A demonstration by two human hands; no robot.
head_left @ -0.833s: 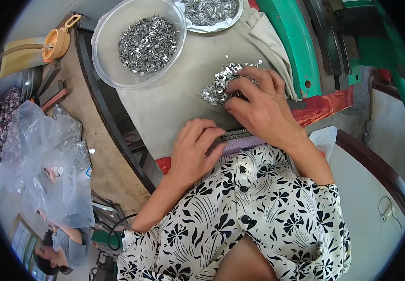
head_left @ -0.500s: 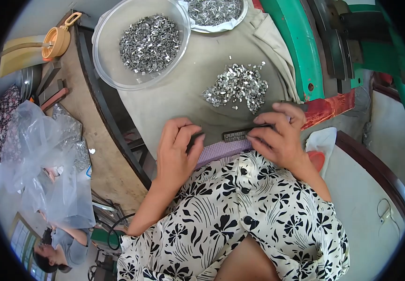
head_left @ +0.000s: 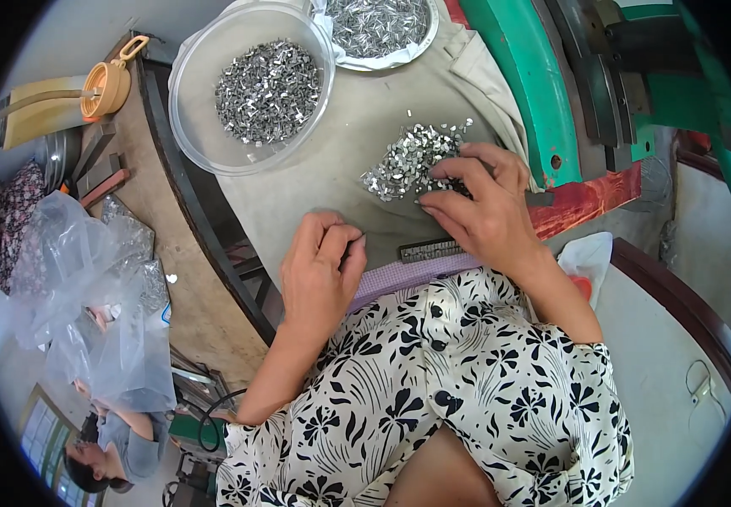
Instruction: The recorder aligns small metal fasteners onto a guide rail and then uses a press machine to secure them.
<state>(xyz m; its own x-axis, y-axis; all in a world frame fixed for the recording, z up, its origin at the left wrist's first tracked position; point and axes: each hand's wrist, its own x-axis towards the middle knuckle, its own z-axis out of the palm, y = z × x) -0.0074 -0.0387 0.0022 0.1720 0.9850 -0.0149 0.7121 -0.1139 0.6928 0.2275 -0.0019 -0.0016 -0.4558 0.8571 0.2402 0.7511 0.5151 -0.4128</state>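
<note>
Small flat shiny metal pieces [head_left: 407,160] lie heaped on the grey-brown cloth [head_left: 323,182] in front of me. My right hand [head_left: 488,207] is at the heap's near right edge, thumb and fingertips apart, touching or just over the pieces. Closer to my body lies a narrow dark metal block [head_left: 429,251] with a row of small slots or pieces along it; neither hand is on it. To its left hovers my left hand [head_left: 319,266], fingers curled and thumb near the index finger; whatever may be between them is hidden.
A clear plastic tub [head_left: 183,127] of small metal parts stands at the far left of the cloth, beside a lined bowl [head_left: 382,61] of thin metal pieces. Green machine framework [head_left: 526,84] bounds the right side. A plastic bag [head_left: 120,313] hangs left; another person [head_left: 120,448] sits beyond.
My right hand has left the dark block's right end and moved forward to the heap of metal pieces. My left hand stays nearly in place.
</note>
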